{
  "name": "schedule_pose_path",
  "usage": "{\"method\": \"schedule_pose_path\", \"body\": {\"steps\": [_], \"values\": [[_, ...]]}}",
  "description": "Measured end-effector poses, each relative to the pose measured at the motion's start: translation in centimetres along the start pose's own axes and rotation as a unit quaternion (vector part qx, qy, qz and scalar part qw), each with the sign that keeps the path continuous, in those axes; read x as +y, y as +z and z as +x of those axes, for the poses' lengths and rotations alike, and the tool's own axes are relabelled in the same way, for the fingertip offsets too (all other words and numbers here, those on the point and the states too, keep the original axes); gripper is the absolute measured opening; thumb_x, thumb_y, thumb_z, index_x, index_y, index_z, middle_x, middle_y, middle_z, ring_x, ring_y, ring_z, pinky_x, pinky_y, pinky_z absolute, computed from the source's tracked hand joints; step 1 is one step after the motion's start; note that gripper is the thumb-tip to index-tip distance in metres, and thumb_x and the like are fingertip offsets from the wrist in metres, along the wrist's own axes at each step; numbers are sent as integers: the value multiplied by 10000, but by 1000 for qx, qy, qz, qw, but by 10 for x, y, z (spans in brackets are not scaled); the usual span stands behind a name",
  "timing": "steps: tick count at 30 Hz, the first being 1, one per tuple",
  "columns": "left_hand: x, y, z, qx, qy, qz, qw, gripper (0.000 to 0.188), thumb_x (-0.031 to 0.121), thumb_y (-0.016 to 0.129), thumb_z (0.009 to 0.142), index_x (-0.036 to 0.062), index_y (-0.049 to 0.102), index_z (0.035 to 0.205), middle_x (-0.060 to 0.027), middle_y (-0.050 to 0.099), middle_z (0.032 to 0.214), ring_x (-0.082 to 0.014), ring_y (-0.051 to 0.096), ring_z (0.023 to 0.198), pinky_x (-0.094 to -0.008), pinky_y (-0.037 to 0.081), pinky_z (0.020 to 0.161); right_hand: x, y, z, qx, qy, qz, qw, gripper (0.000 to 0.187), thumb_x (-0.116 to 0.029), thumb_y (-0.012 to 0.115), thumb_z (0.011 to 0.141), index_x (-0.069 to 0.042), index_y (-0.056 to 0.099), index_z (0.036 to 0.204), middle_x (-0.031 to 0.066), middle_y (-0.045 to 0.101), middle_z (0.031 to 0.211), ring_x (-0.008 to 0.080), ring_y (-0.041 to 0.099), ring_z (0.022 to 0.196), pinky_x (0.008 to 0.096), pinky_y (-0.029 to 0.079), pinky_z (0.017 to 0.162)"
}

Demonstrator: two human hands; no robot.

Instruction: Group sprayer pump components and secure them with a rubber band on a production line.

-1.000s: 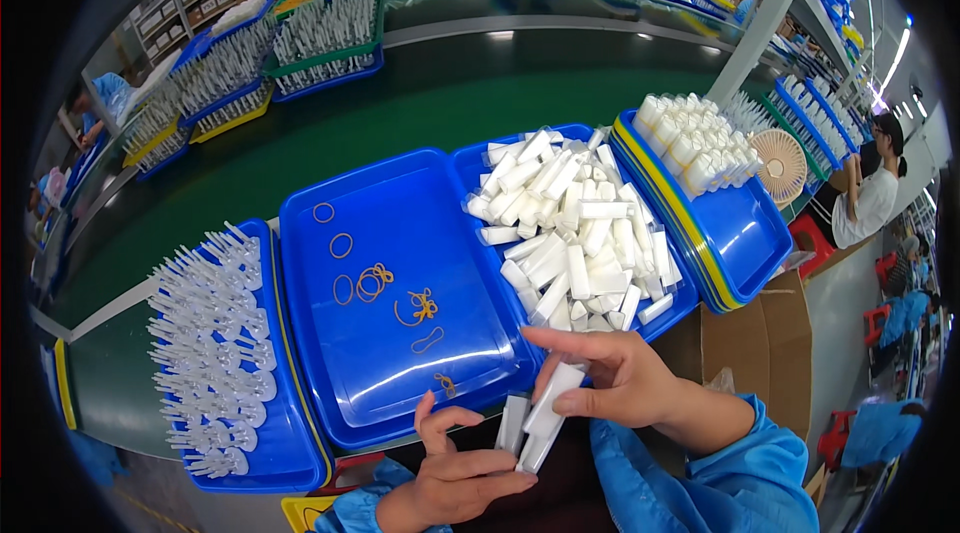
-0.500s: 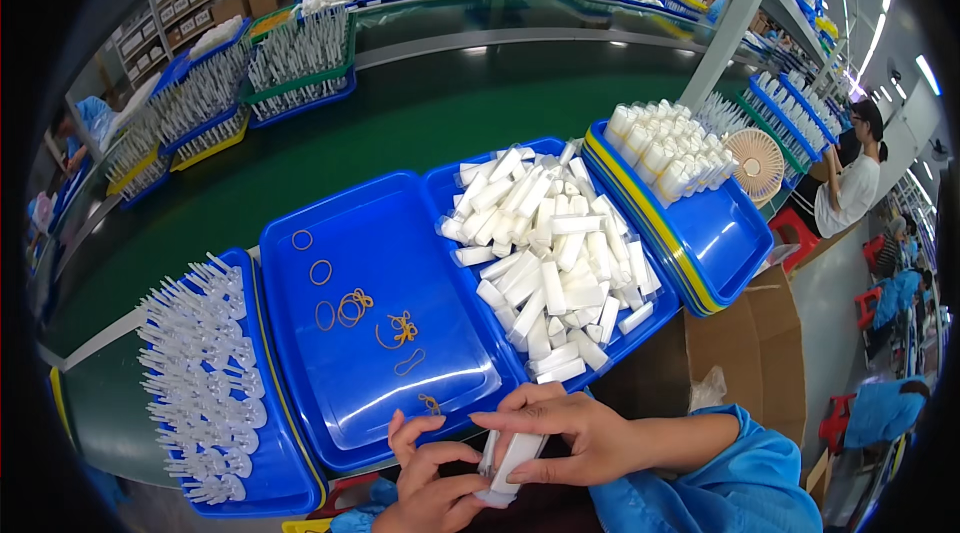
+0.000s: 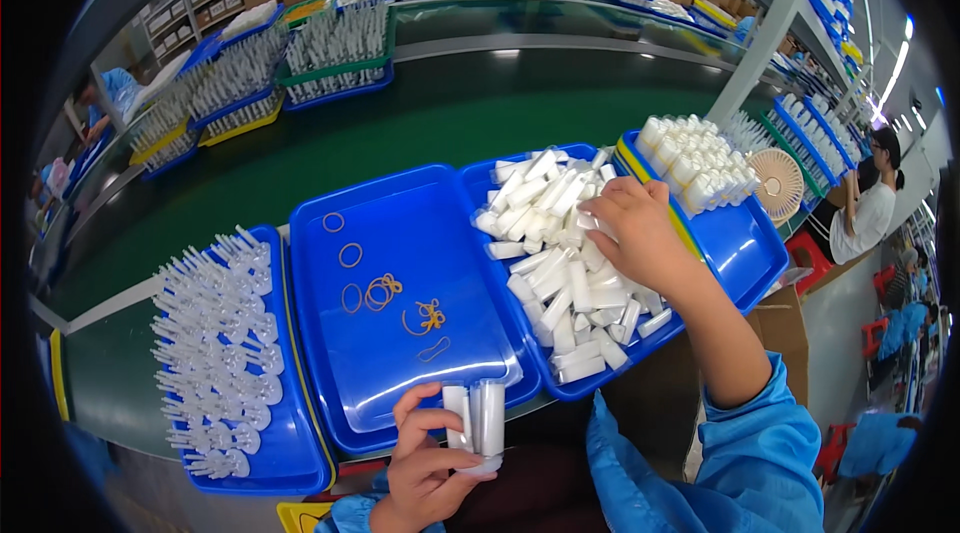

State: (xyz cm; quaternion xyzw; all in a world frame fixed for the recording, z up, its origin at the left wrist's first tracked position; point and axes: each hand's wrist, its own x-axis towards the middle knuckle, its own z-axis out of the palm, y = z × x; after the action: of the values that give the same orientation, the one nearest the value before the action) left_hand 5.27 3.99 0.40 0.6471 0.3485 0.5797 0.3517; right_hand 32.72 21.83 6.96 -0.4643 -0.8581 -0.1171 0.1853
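My left hand [image 3: 428,473] grips a few white pieces in clear film sleeves [image 3: 491,418], standing upright side by side near the tray's front edge. My right hand [image 3: 640,233] is over the pile of similar white wrapped pieces [image 3: 560,283] in a blue tray [image 3: 590,385]. Its thumb and fingers pinch at a wrapped piece near the top of the pile; the hand partly hides it. Between the pile and a tray of clear plastic parts lies a blue tray [image 3: 400,218] with several rubber bands [image 3: 378,293], some loose and some tangled.
Clear, thin-stemmed plastic parts [image 3: 215,363] fill the tray at left. Stacked trays [image 3: 735,253] at right hold banded white bundles [image 3: 697,161]; a round fan [image 3: 778,183] is beside them. A metal post [image 3: 770,28] rises behind. Across the green belt [image 3: 480,103], people work.
My right hand has left the pieces held by my left hand and moved up and right onto the pile. The left hand keeps its pieces, now upright. The view has shifted slightly.
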Motion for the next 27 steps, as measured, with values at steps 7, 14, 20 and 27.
{"method": "schedule_pose_path", "body": {"steps": [7,14,20,27], "values": [[5,-2,1,-54,6,52,997,211,157,798,588,238,730,770,16,562,925,-318,379,1127,-503,187,961,-73,-30,-6,21,-22,391,920,207,11,586,786,-42,655,974,80,541,869,180,553,796,261,443,588],[11,4,3,-76,17,77,994,230,210,793,597,321,720,785,65,597,907,-299,420,1110,-515,152,982,-109,-32,-20,-197,248,772,552,390,23,605,812,34,504,1189,49,586,912,38,511,715,160,401,609],[11,0,3,-92,11,77,993,192,242,778,616,316,720,784,77,599,917,-298,419,1114,-517,145,986,-107,-24,-22,-279,221,780,515,413,-56,583,862,-17,478,1260,-1,593,916,25,541,756,164,431,655],[8,-3,0,-117,11,118,986,202,272,778,605,329,718,789,65,574,951,-307,404,1119,-527,136,983,-106,-39,-24,-198,3,517,833,378,-58,634,804,-71,579,1178,68,648,845,116,596,759,261,472,691]]}}
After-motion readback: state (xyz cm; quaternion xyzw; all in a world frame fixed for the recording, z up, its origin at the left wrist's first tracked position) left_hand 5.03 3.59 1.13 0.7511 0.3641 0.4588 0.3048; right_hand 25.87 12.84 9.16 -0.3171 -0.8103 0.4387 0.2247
